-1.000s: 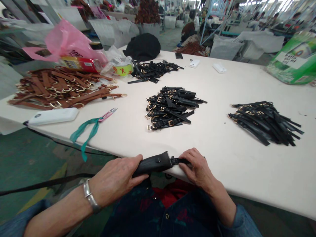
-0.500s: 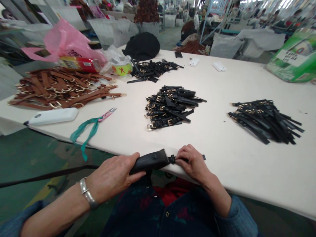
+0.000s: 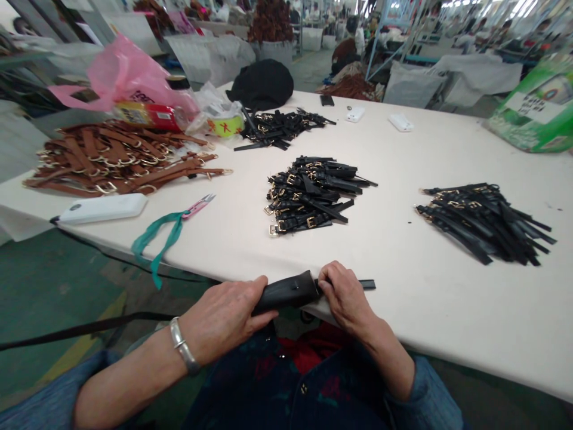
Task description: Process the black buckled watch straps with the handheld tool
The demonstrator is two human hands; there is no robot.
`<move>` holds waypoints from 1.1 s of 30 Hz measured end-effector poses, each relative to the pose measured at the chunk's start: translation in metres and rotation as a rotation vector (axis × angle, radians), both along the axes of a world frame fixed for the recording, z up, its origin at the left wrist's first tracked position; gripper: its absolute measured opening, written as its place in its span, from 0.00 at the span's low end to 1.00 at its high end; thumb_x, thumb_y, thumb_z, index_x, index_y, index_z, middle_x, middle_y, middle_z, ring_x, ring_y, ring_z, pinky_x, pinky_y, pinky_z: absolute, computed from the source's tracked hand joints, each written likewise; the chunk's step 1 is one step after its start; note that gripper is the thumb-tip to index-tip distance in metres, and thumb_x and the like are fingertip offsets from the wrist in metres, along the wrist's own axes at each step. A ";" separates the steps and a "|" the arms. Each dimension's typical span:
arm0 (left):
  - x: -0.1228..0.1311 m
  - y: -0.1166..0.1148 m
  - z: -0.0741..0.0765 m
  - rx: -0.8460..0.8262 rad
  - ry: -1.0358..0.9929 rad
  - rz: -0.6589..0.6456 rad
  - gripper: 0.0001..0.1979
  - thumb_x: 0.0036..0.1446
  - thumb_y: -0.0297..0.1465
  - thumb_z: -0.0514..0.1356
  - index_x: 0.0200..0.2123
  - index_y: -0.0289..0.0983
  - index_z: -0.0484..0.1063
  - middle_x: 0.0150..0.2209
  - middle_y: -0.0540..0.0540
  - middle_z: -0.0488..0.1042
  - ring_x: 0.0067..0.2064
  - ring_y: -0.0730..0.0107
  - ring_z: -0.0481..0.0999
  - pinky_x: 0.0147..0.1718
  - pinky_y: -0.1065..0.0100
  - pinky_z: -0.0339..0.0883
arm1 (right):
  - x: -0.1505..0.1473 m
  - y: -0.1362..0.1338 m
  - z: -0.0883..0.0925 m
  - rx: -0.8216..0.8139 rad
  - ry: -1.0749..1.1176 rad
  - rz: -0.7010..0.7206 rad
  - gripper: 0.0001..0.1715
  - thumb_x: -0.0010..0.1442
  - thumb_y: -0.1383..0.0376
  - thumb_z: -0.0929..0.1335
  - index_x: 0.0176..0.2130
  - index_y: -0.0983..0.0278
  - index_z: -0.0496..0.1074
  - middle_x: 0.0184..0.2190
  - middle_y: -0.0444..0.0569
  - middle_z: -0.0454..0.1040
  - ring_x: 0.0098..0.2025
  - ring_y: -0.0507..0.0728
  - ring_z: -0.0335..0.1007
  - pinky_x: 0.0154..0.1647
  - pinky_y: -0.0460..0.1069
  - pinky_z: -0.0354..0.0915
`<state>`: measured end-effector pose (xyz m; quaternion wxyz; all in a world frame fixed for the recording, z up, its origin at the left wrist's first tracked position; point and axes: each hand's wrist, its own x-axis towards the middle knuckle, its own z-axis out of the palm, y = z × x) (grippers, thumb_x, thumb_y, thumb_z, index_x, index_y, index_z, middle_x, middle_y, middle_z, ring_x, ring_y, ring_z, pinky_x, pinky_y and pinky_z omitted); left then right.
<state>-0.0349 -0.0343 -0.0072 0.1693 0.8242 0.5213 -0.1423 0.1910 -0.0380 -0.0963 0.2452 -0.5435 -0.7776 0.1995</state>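
My left hand (image 3: 228,319) is wrapped round a wide, dark leather-like strap piece (image 3: 290,291), its broad end pointing right. A narrow black band (image 3: 89,325) trails off to the left behind that wrist. Close to the broad end, my right hand (image 3: 342,292) is closed in a pinch on a short black strap (image 3: 367,284), whose flat tip sticks out to the right over the table edge area. The join between the two black pieces is mostly hidden by my right fingers. Beyond the hands lies a pile of black buckle straps (image 3: 313,197) with gold buckles.
On the white table (image 3: 250,251), more black straps (image 3: 487,221) lie at right. Pink snips (image 3: 197,207) with a green ribbon, a white power bank (image 3: 104,207) and brown straps (image 3: 111,155) are at left. A black cap (image 3: 262,83) and green bag (image 3: 537,110) stand farther back.
My left hand has shifted right with the wide strap piece, bringing its end against my right fingers. The short strap's buckle end, visible before, is now covered.
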 end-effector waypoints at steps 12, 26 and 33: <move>0.001 0.002 0.006 0.006 0.025 -0.046 0.15 0.54 0.44 0.51 0.37 0.39 0.64 0.32 0.43 0.75 0.35 0.55 0.75 0.30 0.63 0.63 | -0.005 0.004 -0.002 -0.077 0.178 -0.103 0.05 0.59 0.66 0.62 0.30 0.61 0.65 0.26 0.41 0.69 0.31 0.52 0.63 0.36 0.47 0.55; -0.009 0.000 0.005 -0.022 0.022 -0.014 0.16 0.54 0.46 0.50 0.37 0.40 0.63 0.32 0.44 0.75 0.34 0.59 0.74 0.29 0.65 0.61 | 0.028 -0.009 -0.001 0.049 0.202 0.066 0.15 0.54 0.71 0.65 0.43 0.61 0.69 0.36 0.51 0.70 0.41 0.58 0.62 0.42 0.55 0.61; 0.006 0.005 0.003 0.011 0.019 -0.034 0.15 0.54 0.45 0.50 0.36 0.40 0.63 0.31 0.44 0.75 0.33 0.59 0.74 0.28 0.66 0.60 | 0.029 -0.008 -0.007 0.035 0.156 0.087 0.12 0.55 0.70 0.65 0.40 0.60 0.71 0.33 0.49 0.69 0.39 0.57 0.61 0.39 0.53 0.61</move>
